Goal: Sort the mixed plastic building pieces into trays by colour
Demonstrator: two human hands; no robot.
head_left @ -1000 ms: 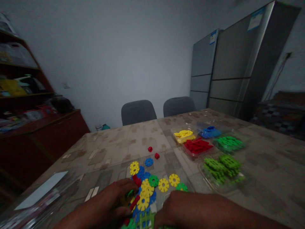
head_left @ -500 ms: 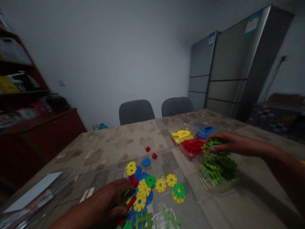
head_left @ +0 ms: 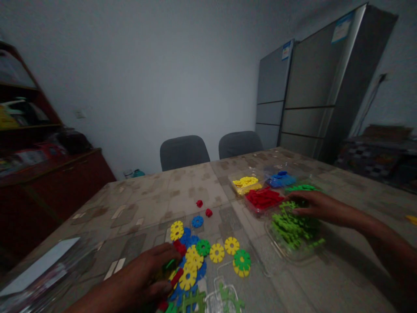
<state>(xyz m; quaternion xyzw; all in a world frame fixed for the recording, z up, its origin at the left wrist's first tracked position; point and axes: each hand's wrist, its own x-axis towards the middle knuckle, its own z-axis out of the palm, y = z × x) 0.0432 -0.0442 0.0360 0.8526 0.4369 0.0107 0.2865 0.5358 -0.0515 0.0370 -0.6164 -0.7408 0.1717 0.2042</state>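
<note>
My left hand [head_left: 143, 276] rests at the near edge of the table, fingers curled over a heap of flat plastic gear-shaped pieces [head_left: 198, 256] in yellow, blue, green and red. Its fingertips press on red and green pieces in the heap. My right hand [head_left: 309, 204] reaches out to the right and lies on the green pieces [head_left: 289, 226] in a clear tray [head_left: 295, 254], fingers bent down into them. Whether it grips one is hidden.
Clear trays of yellow pieces [head_left: 245, 182], blue pieces [head_left: 279, 178], red pieces [head_left: 263, 198] and green pieces [head_left: 301, 188] stand beyond the near tray. Two small red pieces [head_left: 203, 208] lie loose. Two grey chairs [head_left: 208, 150] face the far edge. A red cabinet [head_left: 48, 174] stands left, a metal locker [head_left: 312, 87] right.
My right hand left the heap near me, swung out to the right trays, then settled lower onto the near tray of green pieces. The left hand stayed on the heap.
</note>
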